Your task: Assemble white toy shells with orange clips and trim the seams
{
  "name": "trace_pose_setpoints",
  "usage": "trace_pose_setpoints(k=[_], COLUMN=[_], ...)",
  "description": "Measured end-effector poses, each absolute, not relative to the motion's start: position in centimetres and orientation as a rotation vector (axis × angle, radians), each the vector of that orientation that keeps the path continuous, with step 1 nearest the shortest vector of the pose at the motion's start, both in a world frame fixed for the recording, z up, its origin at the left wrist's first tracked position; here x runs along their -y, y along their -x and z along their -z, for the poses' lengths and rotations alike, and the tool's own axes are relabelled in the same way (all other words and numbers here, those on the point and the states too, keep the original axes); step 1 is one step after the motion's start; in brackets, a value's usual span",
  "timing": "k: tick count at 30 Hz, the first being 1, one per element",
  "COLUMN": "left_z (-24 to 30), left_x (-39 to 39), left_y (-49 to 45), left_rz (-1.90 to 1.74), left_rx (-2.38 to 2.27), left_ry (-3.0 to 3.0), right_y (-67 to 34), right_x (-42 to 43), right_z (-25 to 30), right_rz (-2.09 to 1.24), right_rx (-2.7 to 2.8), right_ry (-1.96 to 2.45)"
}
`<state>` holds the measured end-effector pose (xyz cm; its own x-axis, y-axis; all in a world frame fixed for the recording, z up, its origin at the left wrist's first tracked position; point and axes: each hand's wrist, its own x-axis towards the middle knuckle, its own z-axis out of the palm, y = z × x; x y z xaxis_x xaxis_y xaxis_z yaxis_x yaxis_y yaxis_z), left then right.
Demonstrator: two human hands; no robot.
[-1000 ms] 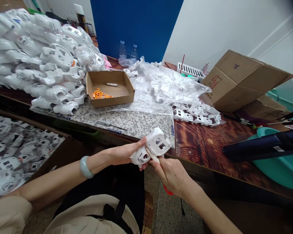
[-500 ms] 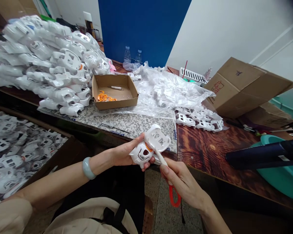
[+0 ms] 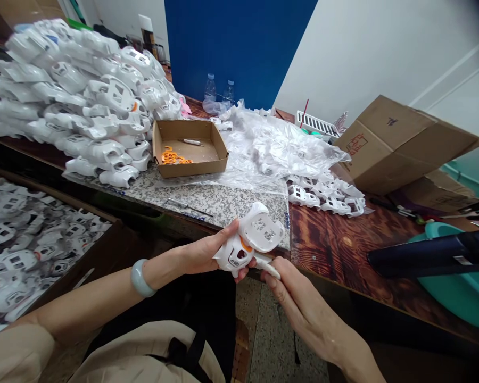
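My left hand (image 3: pixel 219 247) is closed around a white glossy plastic shell (image 3: pixel 239 252), its thumb along the upper left edge. The shell has a broad cut-out plate at the top, an orange inset and a small dark label. Off the lower right of the shell, my right hand (image 3: pixel 299 298) pinches a white, stick-like tool (image 3: pixel 268 266) between thumb and fingers. The tool's tip lies by the shell's lower edge; whether it touches cannot be made out. Its other end is hidden in the palm.
A cardboard tray (image 3: pixel 191 169) holds orange pieces and a white pen-like tool. A thin metal tool (image 3: pixel 189 207) lies on the speckled board (image 3: pixel 231 202). White shells are piled left (image 3: pixel 83 106), in a box below, and at right (image 3: pixel 323 194) beside plastic sheeting (image 3: pixel 271 143). A teal basin (image 3: pixel 459 298) stands right.
The white tool has swung from across the shell's middle to its lower right, lying flatter. The red loop below my right hand has gone out of sight. My left hand keeps its hold.
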<state>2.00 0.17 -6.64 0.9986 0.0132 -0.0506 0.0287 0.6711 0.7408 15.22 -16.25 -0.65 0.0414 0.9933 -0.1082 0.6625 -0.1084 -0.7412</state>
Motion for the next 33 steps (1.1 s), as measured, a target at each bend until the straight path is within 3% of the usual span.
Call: trace_pose_setpoints(k=[12,25,33], left_z=[6.5,7.4,7.0], left_x=[0.3,0.2,0.6], left_y=[-2.2,-1.9,-2.2], left_rz=[-0.003,0.065,0.065], left_rx=[-0.080,-0.068,-0.081], left_ry=[-0.958,-0.947,-0.927], right_y=[-15.5,-15.8,-15.8], right_x=[15.6,15.0,15.2], right_z=[2.6,2.9,2.8], right_rz=[-0.288,-0.693,-0.617], right_rx=[1.995,1.914,1.939], right_ry=[1.983,1.941,1.943])
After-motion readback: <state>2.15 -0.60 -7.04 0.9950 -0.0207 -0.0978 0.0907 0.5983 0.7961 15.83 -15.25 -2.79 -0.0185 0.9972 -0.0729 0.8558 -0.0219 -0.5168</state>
